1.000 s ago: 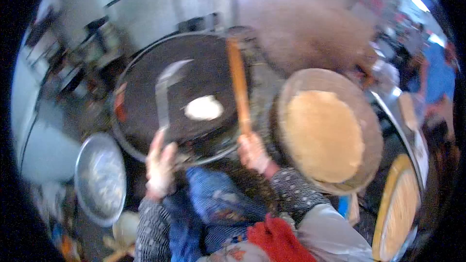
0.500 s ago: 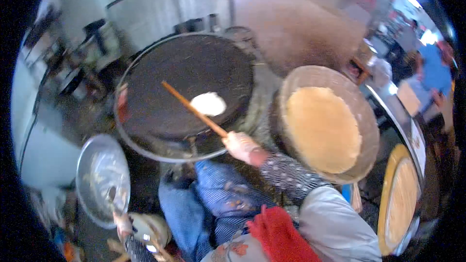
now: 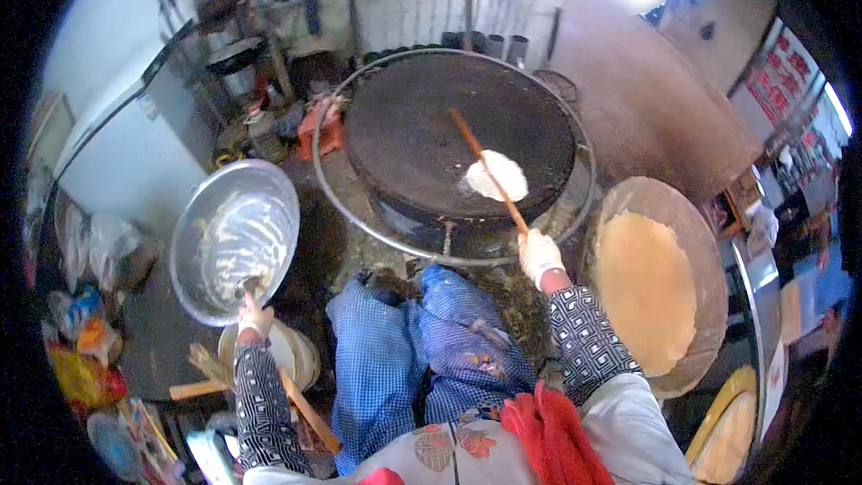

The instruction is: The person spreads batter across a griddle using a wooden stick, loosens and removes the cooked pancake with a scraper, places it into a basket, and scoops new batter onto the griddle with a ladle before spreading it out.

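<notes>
My right hand is closed round one end of a long wooden stick. The stick slants over the dark round griddle and crosses a small white patch of batter near the griddle's right front. On the left, my left hand is closed at the near rim of a wide metal bowl. A short greyish utensil sticks out of its fingers into the bowl; its kind is too small to tell. Pale, wet batter smears the bowl's inside.
A metal ring circles the griddle. At right stands a deep round basket holding a stack of thin tan flatbreads. A white bucket stands under the bowl. Beyond the basket lies a yellow-rimmed round board.
My view has swung left and levelled, so the griddle and basket sit further right. Both hands keep their holds. The stick now lies across the batter patch instead of beside it.
</notes>
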`<state>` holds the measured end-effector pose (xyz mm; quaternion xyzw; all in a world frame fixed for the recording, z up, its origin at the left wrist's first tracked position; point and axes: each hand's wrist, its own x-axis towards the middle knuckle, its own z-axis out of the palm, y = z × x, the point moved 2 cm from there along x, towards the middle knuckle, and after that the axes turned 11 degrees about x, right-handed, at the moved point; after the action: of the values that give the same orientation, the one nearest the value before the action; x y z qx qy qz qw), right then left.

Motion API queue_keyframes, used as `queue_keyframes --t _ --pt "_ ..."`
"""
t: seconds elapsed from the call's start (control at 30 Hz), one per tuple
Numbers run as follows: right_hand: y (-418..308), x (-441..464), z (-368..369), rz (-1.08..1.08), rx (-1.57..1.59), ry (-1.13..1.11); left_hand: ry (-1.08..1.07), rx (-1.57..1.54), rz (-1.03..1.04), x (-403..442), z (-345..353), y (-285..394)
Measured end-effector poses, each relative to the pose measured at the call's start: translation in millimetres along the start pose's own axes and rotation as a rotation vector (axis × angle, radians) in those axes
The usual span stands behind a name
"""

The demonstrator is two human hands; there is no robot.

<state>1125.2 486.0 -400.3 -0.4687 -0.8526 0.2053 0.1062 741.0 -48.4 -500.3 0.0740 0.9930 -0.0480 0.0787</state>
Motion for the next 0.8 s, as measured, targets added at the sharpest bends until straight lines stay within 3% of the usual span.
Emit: queue_keyframes --t 0.03,0.07,0.1,0.17,0.2,0.27,0.3,0.43,0.5,0.6,0.7,0.73,0.77,0.8 --pt "-9.9 -3.9 -5.5 0.012 0.021 0.029 0.1 -0.059 0.129 -41.4 -66.9 34.5" --pt "-16.2 -10.8 -8.6 -0.021 0.034 0.009 0.262 0.012 0.21 -22.3 -55.7 42.8" --pt "-19.2 -17.5 -9.6 -0.06 0.046 -0.019 0.272 -0.06 0.304 -50.2 -94.5 74.2" --pt "-22.6 -24.0 -5.0 -0.116 -0.012 -0.124 0.505 -0.063 0.488 -104.0 -141.0 143.3" --pt "-4.9 -12.2 -1.3 -0.102 -0.006 -0.081 0.443 -0.17 0.641 -116.1 -148.1 173.6" --pt "18.6 10.9 13.0 -0.099 -0.012 0.04 0.28 -0.037 0.825 -147.1 -157.0 236.1" --pt "10.5 9.9 11.5 -0.145 0.009 0.03 0.608 -0.138 0.893 -154.4 -125.4 262.2" --pt "1.8 -12.2 17.3 -0.165 -0.079 0.025 0.571 0.077 0.806 -162.3 -67.6 337.0" --pt "29.7 10.7 16.4 -0.081 -0.07 0.05 0.502 0.122 0.756 -161.8 -64.1 342.3" --pt "7.9 -1.6 3.9 -0.097 -0.036 0.058 0.504 0.122 0.77 -161.7 -60.2 337.0" --pt "6.3 -22.1 1.8 -0.155 -0.037 -0.053 0.755 0.025 0.78 -164.8 -65.5 331.0" --pt "13.6 -17.0 -4.3 -0.072 0.032 -0.046 0.462 -0.139 0.798 -174.2 -96.4 325.7" --pt "37.0 -6.3 -2.3 -0.302 0.027 0.019 0.48 -0.118 0.813 -184.4 -111.4 326.2" --pt "41.8 -20.8 -1.5 -0.562 -0.1 0.288 0.719 -0.195 0.881 -177.2 -94.6 328.5"
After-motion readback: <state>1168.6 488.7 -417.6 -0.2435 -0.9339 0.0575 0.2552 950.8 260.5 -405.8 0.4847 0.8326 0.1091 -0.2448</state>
